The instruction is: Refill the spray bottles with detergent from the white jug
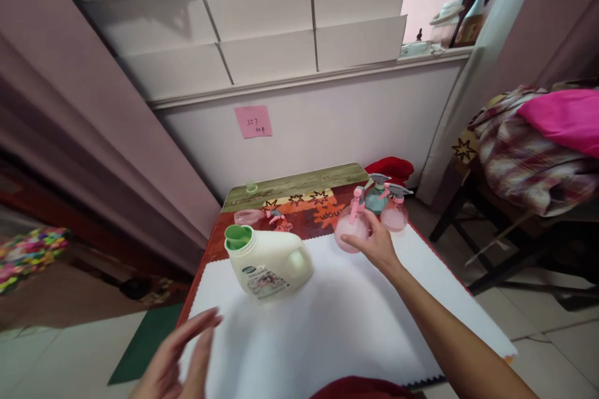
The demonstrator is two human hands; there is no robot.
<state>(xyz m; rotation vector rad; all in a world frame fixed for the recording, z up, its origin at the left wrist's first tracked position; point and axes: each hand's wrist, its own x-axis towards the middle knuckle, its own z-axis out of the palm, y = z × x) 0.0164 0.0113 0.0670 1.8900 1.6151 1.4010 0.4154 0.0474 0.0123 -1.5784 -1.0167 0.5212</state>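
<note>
1. Pink spray bottle [347, 229], in the head view: over the far right part of the counter [299, 179], by the white sheet's [337, 330] far edge; whether it rests there, I cannot tell
2. Its body is clamped in the right hand [378, 246]
3. Left hand [175, 365] at lower left, thumb and fingers apart, near the cream detergent jug [276, 259]
4. Jug stands on the sheet, left of the bottle
5. Teal spray bottle [375, 200] and grey-topped pink sprayer [394, 218] stand just right of the gripped bottle
</note>
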